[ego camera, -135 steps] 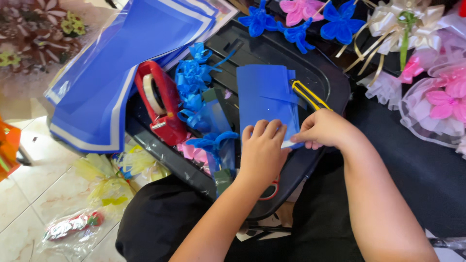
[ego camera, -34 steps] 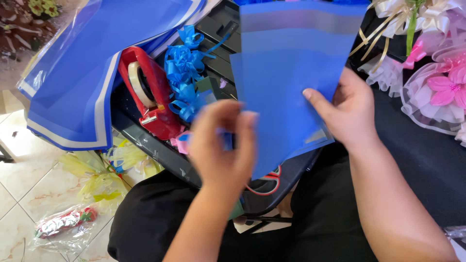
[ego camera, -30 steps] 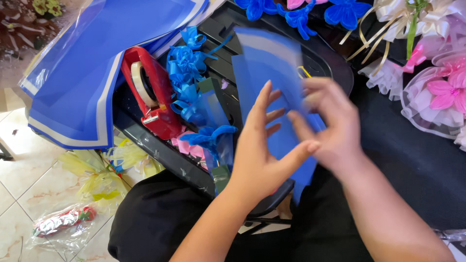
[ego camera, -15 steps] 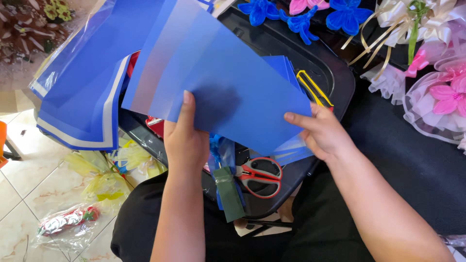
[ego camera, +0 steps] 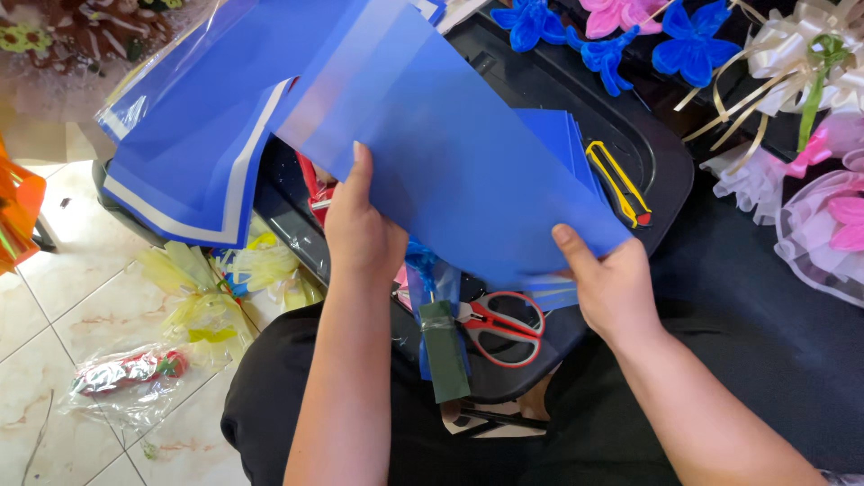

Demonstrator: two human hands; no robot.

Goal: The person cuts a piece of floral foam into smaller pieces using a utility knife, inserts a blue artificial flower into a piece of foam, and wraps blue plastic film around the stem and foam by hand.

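I see the tray [ego camera: 670,171] reaching across my lap, its rounded rim running out at 2 o'clock, and the only bare stretch of it lies at 1 o'clock between the sheet [ego camera: 450,153] and the flowers [ego camera: 612,36]. Beyond that rim, dark cloth [ego camera: 765,297] gives open room at 3 and 4 o'clock, and the tiled floor [ego camera: 54,333] is open at 8 o'clock. Around the work sit a cutter [ego camera: 619,183] at 2 o'clock, just beside a stack of blue sheets [ego camera: 567,144]; scissors [ego camera: 499,324] at 6 o'clock, lying between my two wrists; a green strip [ego camera: 445,351] touching the scissors' blades; a white ribbon bow [ego camera: 801,54] and pink net [ego camera: 828,234] at 3 o'clock; and a blue wrap with a white border [ego camera: 189,171] hanging off the tray at 10 o'clock. The sheet covers the middle of the tray and hides what is under it. My left hand [ego camera: 360,234] is clenched on the sheet's lower left edge, thumb laid flat on top, the fingers hidden beneath. My right hand [ego camera: 607,283] grasps the sheet's lower right corner, thumb on top. The sheet fans up and away from both grips toward 11 o'clock, tilted and held above the tray, its far edge overlapping the wrap.
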